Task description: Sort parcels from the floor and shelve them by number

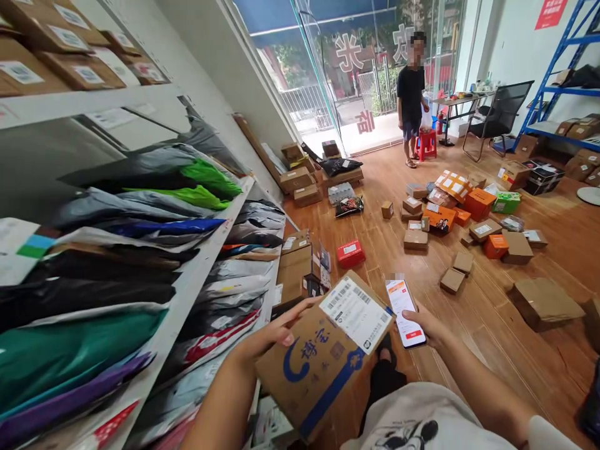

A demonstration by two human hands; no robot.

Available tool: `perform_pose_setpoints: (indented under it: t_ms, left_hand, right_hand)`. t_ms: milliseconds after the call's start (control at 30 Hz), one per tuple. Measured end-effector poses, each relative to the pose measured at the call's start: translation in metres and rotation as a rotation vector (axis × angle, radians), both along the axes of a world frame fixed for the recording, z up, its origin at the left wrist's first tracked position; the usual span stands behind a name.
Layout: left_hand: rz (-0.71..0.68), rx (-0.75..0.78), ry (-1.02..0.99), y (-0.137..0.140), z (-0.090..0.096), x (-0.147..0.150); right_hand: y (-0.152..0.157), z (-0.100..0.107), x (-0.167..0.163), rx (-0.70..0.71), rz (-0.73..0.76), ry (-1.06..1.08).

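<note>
My left hand (pixel 284 325) grips a brown cardboard box (pixel 323 369) by its upper left edge, with the thumb lying on the top face. Blue print covers part of the box, and a white shipping label (pixel 356 312) is stuck near its far end. In my right hand (pixel 422 322) is a smartphone (pixel 407 319), its lit screen facing up and my thumb over the screen's edge. The phone is just right of the label end of the box. The fingers under both the box and the phone are mostly hidden.
Shelves (pixel 201 269) on the left hold several bagged parcels, with boxes (pixel 60 44) above. On the wooden floor lie a red box (pixel 350 252) and a pile of parcels (pixel 450 206). A person (pixel 411 94) stands near the glass front, beside a red stool (pixel 426 144).
</note>
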State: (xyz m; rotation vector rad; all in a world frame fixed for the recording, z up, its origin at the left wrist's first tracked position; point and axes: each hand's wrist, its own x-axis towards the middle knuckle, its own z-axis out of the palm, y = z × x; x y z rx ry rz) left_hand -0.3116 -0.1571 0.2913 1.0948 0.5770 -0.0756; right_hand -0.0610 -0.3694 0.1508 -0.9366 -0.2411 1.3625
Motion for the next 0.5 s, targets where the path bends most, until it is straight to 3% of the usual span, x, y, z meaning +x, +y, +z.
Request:
perform_pose_setpoints:
  t_ms: [133,300,400,500]
  left_hand:
    - [-0.231,0.023,0.047,0.093,-0.007,0.037]
    - [-0.488,0.020,0.069,0.195,-0.010,0.094]
    - [-0.633,0.025,0.118,0.244,-0.004,0.130]
    - [-0.693,0.020,0.178,0.278,0.005,0.161]
  right_hand:
    - [0.056,-0.018,0.011,0.025,-0.028,-0.061]
    - [0.126,-0.017,0.013,0.115,-0.017,-0.061]
    - [0.160,-0.009,0.015,0.174,-0.021,-0.060]
    - [0.187,-0.001,0.016,0.214,-0.048,-0.089]
